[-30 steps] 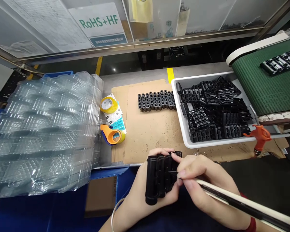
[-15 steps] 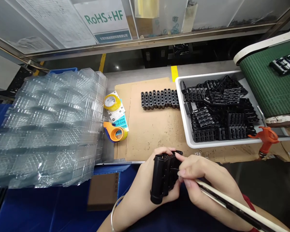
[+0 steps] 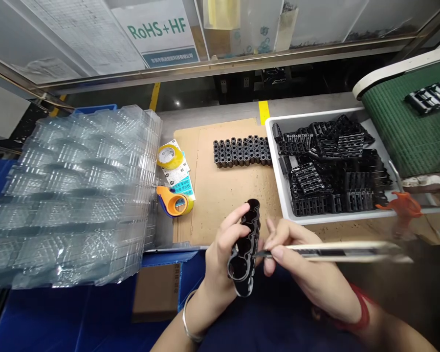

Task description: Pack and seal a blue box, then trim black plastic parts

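My left hand [image 3: 223, 256] grips a black moulded plastic part [image 3: 245, 249], a row of joined tubes with their open ends showing. My right hand [image 3: 297, 261] holds a long, slim utility knife [image 3: 333, 252], which is motion-blurred. Its thin blade tip sits at the side of the black part, close to my left fingers. Several short black tubes [image 3: 242, 151] stand in a packed group on the cardboard sheet [image 3: 220, 205] beyond my hands.
A white tray [image 3: 278, 146] heaped with black moulded parts lies to the right. Further right runs a green conveyor belt [image 3: 407, 122] carrying more parts. An orange air gun [image 3: 399, 205], a tape dispenser [image 3: 174, 201], a tape roll [image 3: 169, 156], labels and stacked clear blister trays [image 3: 73, 195] lie nearby.
My left hand has rotated the black part, bringing its open tube ends into view. The knife has swung from pointing down-right to nearly level, and both hands have risen slightly.
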Demonstrator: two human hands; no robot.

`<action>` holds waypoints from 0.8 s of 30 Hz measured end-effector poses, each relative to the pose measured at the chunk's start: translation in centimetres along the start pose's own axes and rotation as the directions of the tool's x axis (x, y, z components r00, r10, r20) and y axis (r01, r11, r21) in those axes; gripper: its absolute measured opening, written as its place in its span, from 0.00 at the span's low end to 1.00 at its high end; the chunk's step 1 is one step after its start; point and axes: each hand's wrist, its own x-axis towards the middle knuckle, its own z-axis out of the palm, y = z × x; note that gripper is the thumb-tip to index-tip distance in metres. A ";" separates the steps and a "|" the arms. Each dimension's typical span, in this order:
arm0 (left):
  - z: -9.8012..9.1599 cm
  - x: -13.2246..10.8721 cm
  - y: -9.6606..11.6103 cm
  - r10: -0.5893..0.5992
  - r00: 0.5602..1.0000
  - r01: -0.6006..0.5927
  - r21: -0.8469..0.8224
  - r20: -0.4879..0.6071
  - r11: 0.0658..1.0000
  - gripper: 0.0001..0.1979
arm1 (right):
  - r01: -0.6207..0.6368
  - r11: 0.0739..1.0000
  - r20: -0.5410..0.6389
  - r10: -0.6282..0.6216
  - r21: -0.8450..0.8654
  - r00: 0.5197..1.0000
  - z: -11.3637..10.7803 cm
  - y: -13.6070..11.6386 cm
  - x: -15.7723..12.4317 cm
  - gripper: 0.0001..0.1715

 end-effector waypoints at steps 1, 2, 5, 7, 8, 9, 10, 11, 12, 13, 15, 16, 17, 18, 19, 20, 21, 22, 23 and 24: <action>0.1 0.0 -0.3 0.034 0.999 -0.034 0.012 -0.030 0.999 0.19 | -0.076 0.989 -0.005 0.077 0.125 0.997 0.1 0.1 0.3 0.09; 0.2 0.0 -0.5 0.055 0.997 -0.054 0.026 -0.057 0.998 0.20 | -0.135 0.964 -0.010 0.141 0.227 0.990 0.2 0.2 0.6 0.10; 0.4 0.1 -0.9 0.055 0.994 -0.049 0.070 -0.095 0.996 0.27 | -0.128 0.943 -0.047 0.149 0.306 0.988 0.3 0.1 1.0 0.09; 0.4 0.0 -1.0 0.015 0.995 -0.008 0.071 -0.097 0.997 0.29 | 0.029 0.979 -0.111 -0.006 0.200 0.994 0.3 0.2 0.9 0.08; 0.5 -0.1 -1.1 -0.008 0.996 0.014 0.061 -0.091 0.998 0.29 | 0.127 0.986 -0.148 -0.111 0.106 0.983 0.2 0.3 0.8 0.11; 0.5 -0.2 -1.2 -0.030 0.996 0.034 0.049 -0.085 0.998 0.29 | 0.221 0.975 -0.161 -0.220 -0.012 0.962 0.0 0.5 0.6 0.13; 0.5 -0.3 -1.3 -0.049 0.996 0.052 0.034 -0.081 0.998 0.28 | 0.306 0.942 -0.142 -0.325 -0.140 0.935 -0.1 0.7 0.5 0.15; 0.5 -0.4 -1.5 -0.066 0.995 0.067 0.016 -0.073 0.998 0.27 | 0.380 0.886 -0.088 -0.415 -0.266 0.906 -0.2 1.0 0.5 0.16; 0.5 -0.6 -1.6 -0.081 0.994 0.081 -0.003 -0.067 0.997 0.27 | 0.445 0.813 -0.007 -0.483 -0.374 0.876 -0.3 1.2 0.5 0.16; 0.5 -0.7 -1.8 -0.098 0.993 0.097 -0.023 -0.064 0.995 0.26 | 0.501 0.738 0.079 -0.526 -0.453 0.847 -0.4 1.5 0.6 0.15; 0.6 -0.8 -1.9 -0.136 0.988 0.132 -0.058 -0.069 0.989 0.26 | 0.557 0.642 0.173 -0.561 -0.526 0.810 -0.5 1.9 0.7 0.14; 0.6 -0.9 -2.0 -0.154 0.985 0.149 -0.063 -0.078 0.987 0.26 | 0.566 0.625 0.173 -0.575 -0.538 0.799 -0.5 2.0 0.8 0.14; 0.6 -0.9 -2.0 -0.165 0.982 0.160 -0.061 -0.086 0.985 0.27 | 0.572 0.615 0.165 -0.590 -0.544 0.791 -0.5 2.1 0.9 0.14; 0.6 -0.9 -2.0 -0.172 0.981 0.168 -0.058 -0.091 0.984 0.27 | 0.581 0.602 0.161 -0.606 -0.548 0.779 -0.5 2.1 1.0 0.15; 0.6 -0.9 -2.0 -0.176 0.980 0.171 -0.057 -0.090 0.984 0.26 | 0.596 0.577 0.170 -0.623 -0.558 0.764 -0.5 2.1 1.0 0.15; 0.6 -0.9 -1.9 -0.176 0.981 0.171 -0.062 -0.085 0.983 0.26 | 0.612 0.545 0.194 -0.635 -0.574 0.747 -0.5 2.1 1.1 0.14; 0.5 -0.9 -1.9 -0.175 0.982 0.169 -0.072 -0.077 0.983 0.27 | 0.623 0.515 0.220 -0.639 -0.589 0.737 -0.5 2.1 1.1 0.14; 0.5 -0.9 -1.8 -0.175 0.982 0.169 -0.079 -0.071 0.982 0.27 | 0.619 0.508 0.229 -0.632 -0.599 0.740 -0.5 2.1 1.1 0.13; 0.5 -0.9 -1.8 -0.180 0.981 0.174 -0.076 -0.075 0.982 0.27 | 0.604 0.528 0.215 -0.620 -0.598 0.755 -0.5 2.1 1.1 0.13; 0.5 -0.9 -1.8 -0.188 0.979 0.183 -0.068 -0.079 0.981 0.26 | 0.584 0.564 0.188 -0.606 -0.584 0.773 -0.5 2.1 1.1 0.13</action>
